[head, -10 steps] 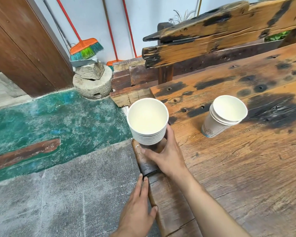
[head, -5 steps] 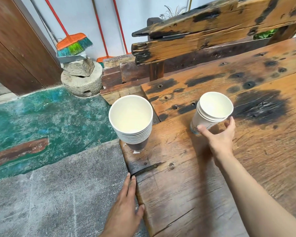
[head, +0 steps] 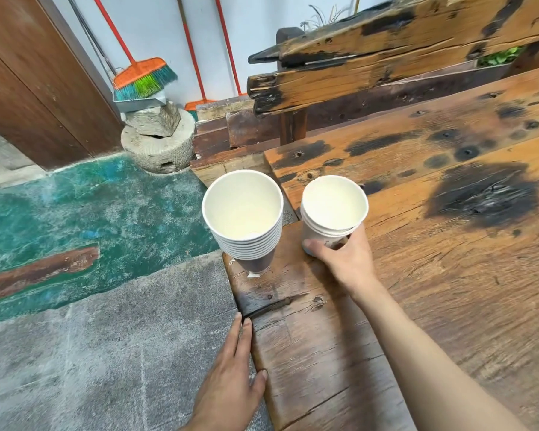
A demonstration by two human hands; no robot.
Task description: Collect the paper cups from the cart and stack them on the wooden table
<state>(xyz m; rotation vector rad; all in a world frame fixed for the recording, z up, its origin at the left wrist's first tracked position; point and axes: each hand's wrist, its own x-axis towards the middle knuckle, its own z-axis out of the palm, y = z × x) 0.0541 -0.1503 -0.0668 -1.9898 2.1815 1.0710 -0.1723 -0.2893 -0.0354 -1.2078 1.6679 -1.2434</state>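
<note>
A tall stack of several white paper cups [head: 245, 219] stands upright at the near left corner of the wooden table [head: 433, 290]. Just to its right is a shorter stack of paper cups [head: 332, 209], and my right hand [head: 344, 259] grips its lower part from the near side. The two stacks stand close together without touching. My left hand [head: 231, 377] rests flat against the table's left edge, fingers together, holding nothing. No cart is in view.
A rough wooden bench back [head: 371, 57] rises behind the table. On the floor to the left are a round stone [head: 157, 150], a broom [head: 143, 79] leaning on the wall, a brown door [head: 28, 73] and green-painted floor [head: 75, 206].
My right hand let go of the tall stack, reached to the shorter stack farther right, gripped it, and has brought it left beside the tall stack. The left hand stayed on the table edge.
</note>
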